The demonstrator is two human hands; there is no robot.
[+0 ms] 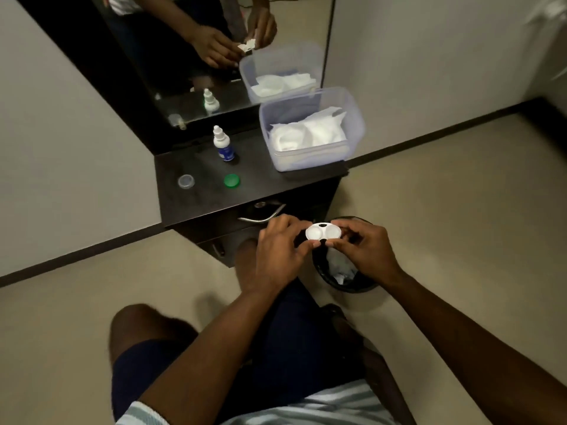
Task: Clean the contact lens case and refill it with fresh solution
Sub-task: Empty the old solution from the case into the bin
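Case (322,232) white, 2 wells, uncapped

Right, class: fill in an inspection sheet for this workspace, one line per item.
Surface: dark table against a mirror.
Job's things: white lens case, both wells uncapped, held over a black bin; solution bottle upright on the table; green cap and clear cap lying apart.
Clutter: plastic tub holding white tissues.
Grippers: left hand and right hand each pinch one end of the case.
Cables: nothing seen.
Surroundings: pale walls, beige floor, drawer handle.
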